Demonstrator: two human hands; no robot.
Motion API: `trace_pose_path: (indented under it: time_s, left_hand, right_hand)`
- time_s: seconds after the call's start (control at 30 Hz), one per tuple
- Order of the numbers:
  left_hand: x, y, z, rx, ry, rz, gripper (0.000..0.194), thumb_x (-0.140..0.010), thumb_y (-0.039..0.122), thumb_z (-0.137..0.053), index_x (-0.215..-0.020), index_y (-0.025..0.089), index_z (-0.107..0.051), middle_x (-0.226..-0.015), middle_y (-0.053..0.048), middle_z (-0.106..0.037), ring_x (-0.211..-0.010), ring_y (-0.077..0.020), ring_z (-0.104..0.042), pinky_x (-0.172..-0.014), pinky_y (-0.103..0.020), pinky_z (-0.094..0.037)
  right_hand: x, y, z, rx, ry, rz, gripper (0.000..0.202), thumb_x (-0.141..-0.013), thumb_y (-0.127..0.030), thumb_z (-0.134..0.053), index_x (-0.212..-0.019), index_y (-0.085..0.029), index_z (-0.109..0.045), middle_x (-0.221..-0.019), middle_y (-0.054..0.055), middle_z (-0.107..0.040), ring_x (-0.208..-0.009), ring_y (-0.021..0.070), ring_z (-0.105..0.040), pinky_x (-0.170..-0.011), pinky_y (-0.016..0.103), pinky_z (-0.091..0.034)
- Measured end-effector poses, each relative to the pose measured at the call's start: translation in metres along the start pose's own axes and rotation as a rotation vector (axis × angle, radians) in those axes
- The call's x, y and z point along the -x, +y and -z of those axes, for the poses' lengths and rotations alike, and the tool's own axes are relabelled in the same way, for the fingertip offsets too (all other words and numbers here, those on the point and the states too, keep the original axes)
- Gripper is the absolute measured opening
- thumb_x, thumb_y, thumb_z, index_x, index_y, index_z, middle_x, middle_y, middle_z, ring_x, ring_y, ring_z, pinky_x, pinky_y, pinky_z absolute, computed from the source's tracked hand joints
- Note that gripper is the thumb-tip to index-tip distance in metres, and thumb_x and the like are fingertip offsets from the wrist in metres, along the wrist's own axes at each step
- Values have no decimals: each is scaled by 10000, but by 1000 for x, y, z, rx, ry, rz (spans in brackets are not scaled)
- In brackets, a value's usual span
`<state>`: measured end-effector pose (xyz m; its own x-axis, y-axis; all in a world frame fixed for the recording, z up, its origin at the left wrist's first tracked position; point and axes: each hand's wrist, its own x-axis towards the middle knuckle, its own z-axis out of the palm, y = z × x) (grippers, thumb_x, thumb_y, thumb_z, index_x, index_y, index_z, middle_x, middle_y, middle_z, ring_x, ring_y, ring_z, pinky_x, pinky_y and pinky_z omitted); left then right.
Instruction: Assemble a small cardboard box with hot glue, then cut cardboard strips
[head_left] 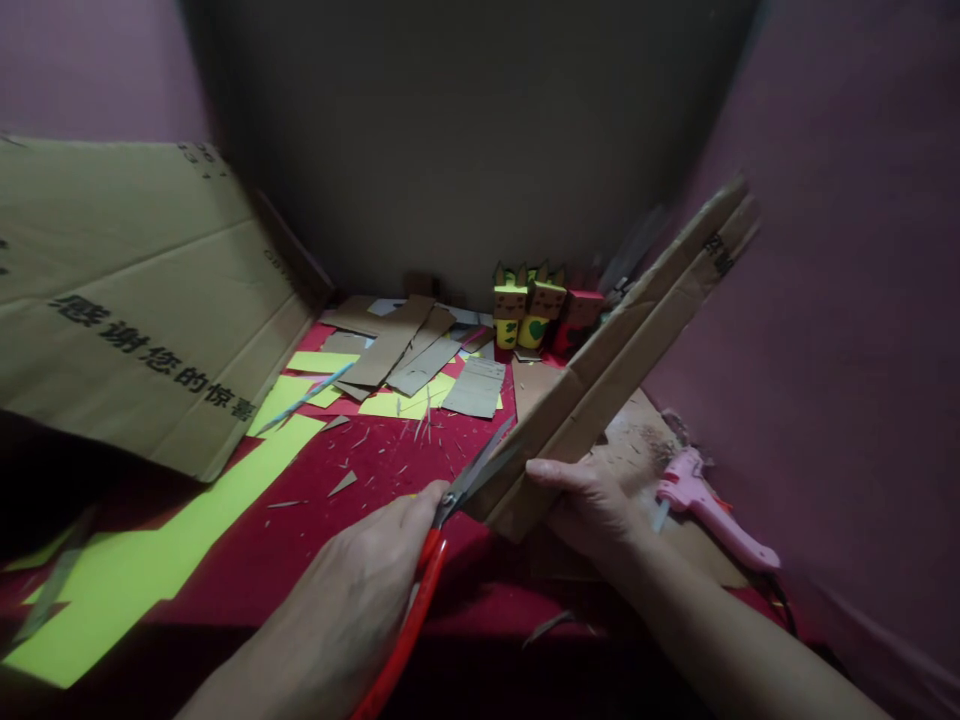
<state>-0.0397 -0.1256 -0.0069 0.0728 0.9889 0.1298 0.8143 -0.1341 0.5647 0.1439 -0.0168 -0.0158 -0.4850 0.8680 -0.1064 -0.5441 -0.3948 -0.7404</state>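
Observation:
Red-handled scissors [430, 570] are gripped in my left hand [367, 565], their blades slightly apart at the lower end of a long cardboard strip [607, 370]. One blade lies across the strip's near face. My right hand [589, 505] is closed around the strip's lower part, thumb on the front and fingers behind, mostly hidden. The strip slants up to the right, has a crease along its length and carries dark print near its top. Beneath my hands is a red tablecloth [300, 545] strewn with small cardboard scraps.
A large printed cardboard box [142, 290] stands at left beside yellow paper [187, 545]. Cut cardboard pieces [394, 340] lie at the back, near small yellow and red figures with box-like heads [531, 310]. A pink glue gun [709, 505] rests on cardboard at right.

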Motion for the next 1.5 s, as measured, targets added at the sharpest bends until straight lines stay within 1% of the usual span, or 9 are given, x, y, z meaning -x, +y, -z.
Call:
trace_pose_path:
  time_s: [0.2,0.33,0.47,0.67,0.83,1.03,1.3,1.4,1.5]
  left_hand:
    - [5,-20,-15,-209,86,-72,418,-904,167,-305,-1244,205,-546,-898,-78,-714,-762,-207,-683,-734,-328,-552]
    - [5,-28,-23,-327,150,-130,422,-867,120,-323,-1201,194,-570,-868,-82,-716,-710,-210,-678,-715,-348,-554]
    - [3,-27,-21,-353,154,-156,433,-854,107,-334,-1218,195,-552,-854,-73,-715,-701,-198,-674,-688,-312,-545]
    - [4,-27,-20,-410,155,-194,399,-831,90,-334,-1125,206,-577,-841,-58,-713,-610,-172,-641,-579,-268,-490]
    - [4,-28,-24,-471,183,-146,385,-829,110,-336,-1119,208,-571,-682,-16,-657,-571,-179,-624,-498,-268,-394]
    - [4,-22,-23,-470,148,-117,399,-803,66,-329,-1106,197,-554,-651,-5,-633,-557,-188,-615,-496,-279,-364]
    - [1,-11,-15,-486,106,-116,304,-791,35,-329,-969,202,-511,-542,36,-532,-440,-184,-537,-456,-278,-221]
    - [-1,-9,-14,-485,61,-123,287,-793,46,-340,-983,198,-493,-522,45,-516,-430,-188,-533,-449,-275,-207]
    - [-2,-9,-15,-511,64,-120,292,-786,43,-349,-1002,188,-482,-512,46,-515,-437,-198,-549,-451,-279,-218]
  right_hand:
    - [0,2,-1,-7,40,2,456,-520,-95,-802,-963,-163,-719,-847,63,-774,-896,292,-715,-911,445,-526]
    - [0,3,0,-31,50,-1,491,-500,-84,-799,-977,-168,-716,-837,55,-775,-872,290,-718,-910,441,-527]
    - [0,1,-3,-36,63,-20,408,-496,-76,-784,-888,-172,-725,-845,50,-777,-891,291,-710,-918,433,-523]
    - [1,1,-4,-52,73,-49,357,-476,-71,-785,-818,-154,-720,-788,51,-771,-862,283,-711,-919,421,-524]
    - [1,2,-3,-38,65,-18,325,-495,-73,-781,-801,-158,-714,-790,54,-769,-875,278,-712,-918,416,-522]
    - [0,3,-2,-30,47,-41,348,-508,-102,-790,-845,-154,-719,-779,60,-767,-894,291,-710,-912,433,-521]
    - [0,2,-1,-67,93,-51,378,-487,-72,-797,-847,-157,-722,-793,38,-771,-893,279,-711,-939,419,-512]
    - [-2,4,2,-82,100,-56,416,-499,-66,-795,-896,-166,-718,-829,29,-773,-891,272,-713,-929,420,-519]
    - [-4,6,7,-77,82,-49,474,-529,-71,-791,-983,-178,-707,-888,30,-774,-924,264,-709,-932,405,-516]
